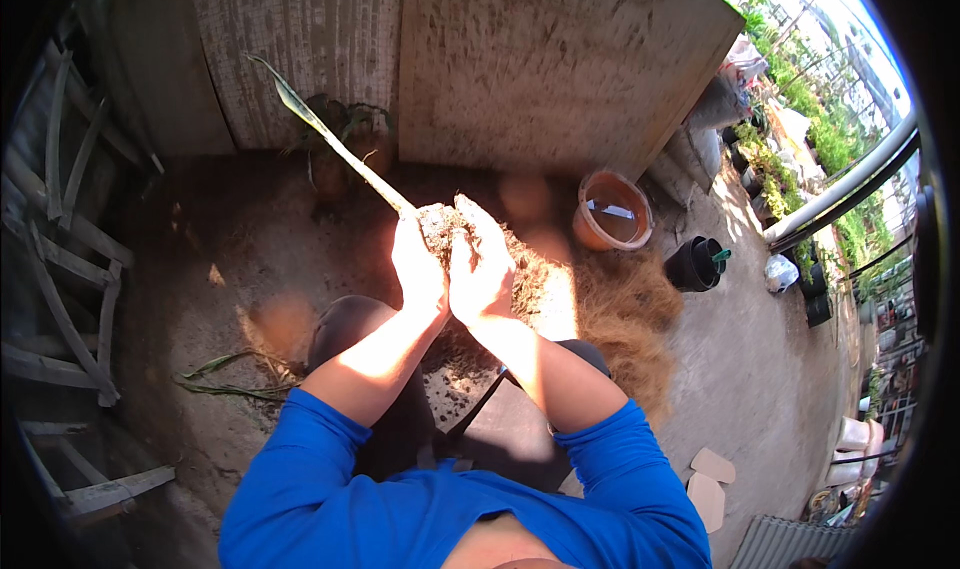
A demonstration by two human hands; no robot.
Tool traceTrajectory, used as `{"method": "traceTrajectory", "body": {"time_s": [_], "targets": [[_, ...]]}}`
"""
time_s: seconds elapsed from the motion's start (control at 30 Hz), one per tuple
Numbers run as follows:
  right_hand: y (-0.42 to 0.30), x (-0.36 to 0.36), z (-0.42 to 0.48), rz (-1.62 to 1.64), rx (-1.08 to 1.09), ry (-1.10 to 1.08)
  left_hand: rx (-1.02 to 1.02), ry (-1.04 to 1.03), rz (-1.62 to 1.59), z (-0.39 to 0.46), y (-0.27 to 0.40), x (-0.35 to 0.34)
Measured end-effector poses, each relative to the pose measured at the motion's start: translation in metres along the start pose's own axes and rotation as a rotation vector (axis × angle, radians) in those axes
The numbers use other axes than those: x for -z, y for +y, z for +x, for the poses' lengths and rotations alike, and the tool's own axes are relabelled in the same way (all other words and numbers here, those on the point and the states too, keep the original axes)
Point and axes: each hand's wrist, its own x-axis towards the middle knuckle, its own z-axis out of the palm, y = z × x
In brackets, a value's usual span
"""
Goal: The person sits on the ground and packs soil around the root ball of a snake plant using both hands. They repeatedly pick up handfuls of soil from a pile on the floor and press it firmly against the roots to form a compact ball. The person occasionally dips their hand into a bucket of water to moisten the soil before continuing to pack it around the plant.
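Observation:
Both my hands are cupped together in bright sun around a clump of soil and roots [442, 227]. My left hand [421, 261] presses on the clump's left side, beside the base of a plant with a long, narrow, variegated leaf [330, 135] that slants up to the left. On the other side, my right hand [484, 269] closes round the clump with its fingers towards the top. Strong glare washes out detail on both hands. Below and to the right of them, dark loose potting soil [457, 347] and a heap of brown fibre [626, 306] lie on the ground.
An orange plastic bucket [589, 227] holding water stands near a wooden board [555, 66]. Black nursery pots [688, 265] lie to its right. Cut leaves [232, 389] lie at left, near wooden slats [67, 321]. A potted plant [349, 130] stands by the wall.

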Motion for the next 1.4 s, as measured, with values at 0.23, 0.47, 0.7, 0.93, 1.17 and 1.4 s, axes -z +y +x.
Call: {"method": "traceTrajectory", "body": {"time_s": [0.23,0.47,0.7,0.93,1.17,1.4], "targets": [[-0.003,-0.001,0.006,0.029,-0.021,0.031,0.041,0.036,-0.054,0.002,-0.003,-0.001],[0.002,-0.001,0.010,-0.010,-0.167,-0.188,0.108,0.059,-0.056,0.006,-0.005,0.009],[0.006,0.003,0.034,0.553,-0.426,-0.073,0.255,0.122,-0.134,0.011,0.010,-0.005],[0.037,0.032,0.050,0.292,-0.003,0.317,0.279,0.152,-0.088,0.006,0.015,-0.020],[0.080,0.015,0.056,-0.077,-0.360,-0.195,0.175,0.117,0.036,0.012,0.016,-0.009],[0.020,0.011,0.031,0.448,-0.305,-0.162,0.186,0.135,0.097,0.019,0.009,0.004]]}}
